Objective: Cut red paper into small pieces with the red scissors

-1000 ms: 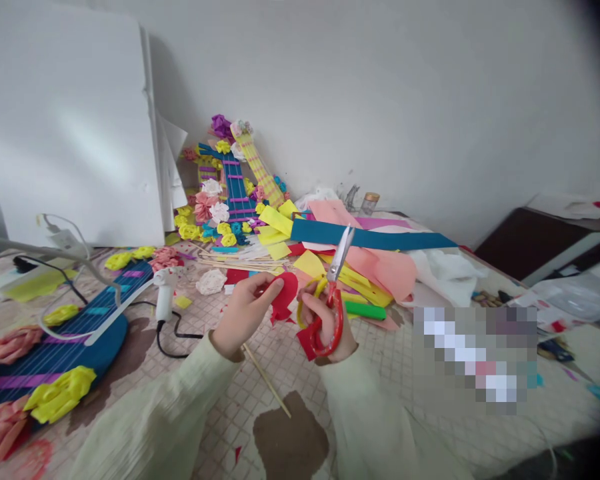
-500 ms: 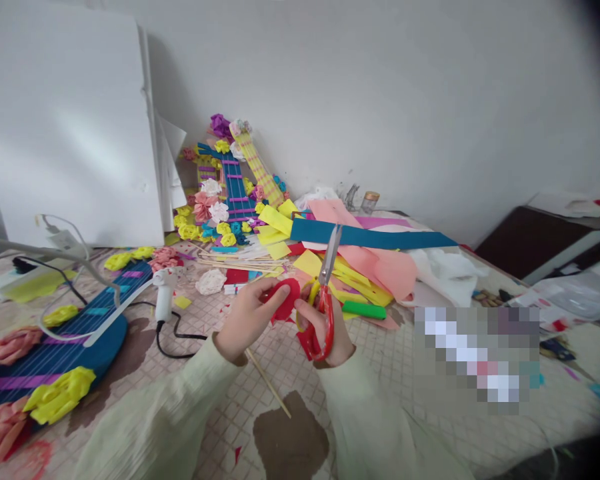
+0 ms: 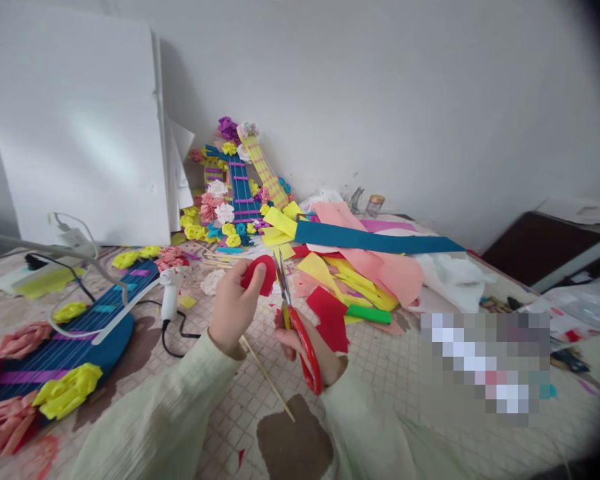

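My left hand [image 3: 234,308] pinches a small round piece of red paper [image 3: 259,274] and holds it up above the table. My right hand [image 3: 300,343] grips red-handled scissors [image 3: 300,333], blades pointing up and nearly closed, right beside the red piece's right edge. A loose red paper scrap [image 3: 330,319] lies on the table just right of the scissors. A thin wooden stick [image 3: 266,377] lies under my wrists. Both arms wear pale sleeves.
A pile of coloured paper sheets [image 3: 365,263] lies behind the hands, with a green marker [image 3: 370,313]. A glue gun [image 3: 169,295] and its cord sit to the left by a blue board with paper flowers [image 3: 55,347]. A white board [image 3: 80,127] leans on the wall.
The scissors swung from leaning right to upright and moved left to the red piece. My left hand lifted the red piece slightly. A red scrap now lies on the table.
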Demonstrator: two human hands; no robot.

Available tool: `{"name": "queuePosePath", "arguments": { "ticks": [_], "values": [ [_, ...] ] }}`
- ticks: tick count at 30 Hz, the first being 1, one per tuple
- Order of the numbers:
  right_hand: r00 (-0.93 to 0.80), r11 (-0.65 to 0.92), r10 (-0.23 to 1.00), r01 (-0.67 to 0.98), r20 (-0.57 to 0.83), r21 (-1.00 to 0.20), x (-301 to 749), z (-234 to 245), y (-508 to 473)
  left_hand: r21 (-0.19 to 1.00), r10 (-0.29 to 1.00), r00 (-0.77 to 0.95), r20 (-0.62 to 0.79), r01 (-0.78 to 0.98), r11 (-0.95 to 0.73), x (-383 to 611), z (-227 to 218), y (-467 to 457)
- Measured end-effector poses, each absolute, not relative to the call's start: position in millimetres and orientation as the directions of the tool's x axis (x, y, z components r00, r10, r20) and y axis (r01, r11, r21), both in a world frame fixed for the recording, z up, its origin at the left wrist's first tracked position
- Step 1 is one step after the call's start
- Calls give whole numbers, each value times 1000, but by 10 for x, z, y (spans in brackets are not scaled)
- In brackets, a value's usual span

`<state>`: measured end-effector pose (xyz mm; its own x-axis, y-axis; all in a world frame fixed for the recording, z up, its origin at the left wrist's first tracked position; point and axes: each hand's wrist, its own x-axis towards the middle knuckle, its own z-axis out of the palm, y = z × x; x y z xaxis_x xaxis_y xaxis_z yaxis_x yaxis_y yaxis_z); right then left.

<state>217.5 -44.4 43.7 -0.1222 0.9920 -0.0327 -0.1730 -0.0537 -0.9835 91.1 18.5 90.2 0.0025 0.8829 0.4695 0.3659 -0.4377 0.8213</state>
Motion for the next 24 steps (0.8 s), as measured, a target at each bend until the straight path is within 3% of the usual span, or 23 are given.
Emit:
{"name": "queuePosePath", "arguments": {
  "ticks": [11, 24],
  "values": [
    [-149, -43, 988, -60, -34, -997, 2151, 378, -445, 782, 888, 40, 459, 457, -425, 939, 919, 160],
    [-161, -56, 986, -139, -33, -989, 2147, 308, -455, 836, 900, 11, 435, 366, -408, 952, 866, 195]
  ]
}}
